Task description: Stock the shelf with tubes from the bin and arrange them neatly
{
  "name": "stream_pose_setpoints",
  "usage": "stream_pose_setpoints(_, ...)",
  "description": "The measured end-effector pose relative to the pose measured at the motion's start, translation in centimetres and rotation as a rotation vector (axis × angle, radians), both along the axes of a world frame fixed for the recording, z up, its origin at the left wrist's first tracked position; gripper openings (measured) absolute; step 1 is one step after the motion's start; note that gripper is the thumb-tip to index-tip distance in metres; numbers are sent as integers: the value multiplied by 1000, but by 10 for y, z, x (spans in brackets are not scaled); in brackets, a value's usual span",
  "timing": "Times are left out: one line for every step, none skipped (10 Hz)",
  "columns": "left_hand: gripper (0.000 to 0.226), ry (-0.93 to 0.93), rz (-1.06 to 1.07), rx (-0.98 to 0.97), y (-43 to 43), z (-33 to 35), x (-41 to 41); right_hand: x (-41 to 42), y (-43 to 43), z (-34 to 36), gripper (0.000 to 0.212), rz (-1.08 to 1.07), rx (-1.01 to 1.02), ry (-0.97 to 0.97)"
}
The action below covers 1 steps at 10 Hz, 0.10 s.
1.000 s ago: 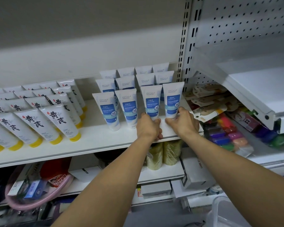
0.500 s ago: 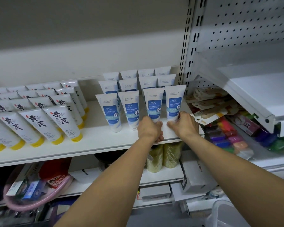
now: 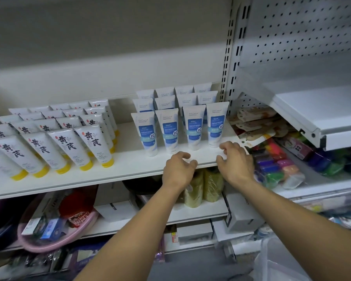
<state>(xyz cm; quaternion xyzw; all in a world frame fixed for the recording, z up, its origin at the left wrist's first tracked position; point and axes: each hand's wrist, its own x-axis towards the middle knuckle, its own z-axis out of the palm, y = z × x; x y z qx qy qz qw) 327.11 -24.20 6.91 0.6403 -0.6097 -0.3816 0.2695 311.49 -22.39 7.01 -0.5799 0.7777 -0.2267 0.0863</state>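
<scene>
White tubes with blue labels [image 3: 193,128] stand cap-down in three rows on the white shelf [image 3: 130,165], at its right end. My left hand [image 3: 177,169] hovers at the shelf's front edge below them, fingers curled and apart, holding nothing. My right hand [image 3: 234,159] is just in front of the rightmost front tube [image 3: 216,124], fingers spread, not touching it. A clear plastic bin [image 3: 280,260] shows at the bottom right.
White tubes with yellow caps [image 3: 69,147] lean in rows on the shelf's left half. A slotted upright [image 3: 230,57] bounds the shelf on the right. Beyond it lie coloured packets [image 3: 276,165] under a higher shelf [image 3: 316,118]. Boxes, wrapped rolls [image 3: 203,187] and a pink basin [image 3: 55,238] fill the lower shelves.
Both hands have let go of the two rightmost front tubes and drawn back toward the shelf's front edge, fingers opening. The tubes stay standing.
</scene>
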Motion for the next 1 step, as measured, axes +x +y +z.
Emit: stream_pose_setpoints(27,-165,-43,-142,19,8,20,11,20,2,36,48,-13,31)
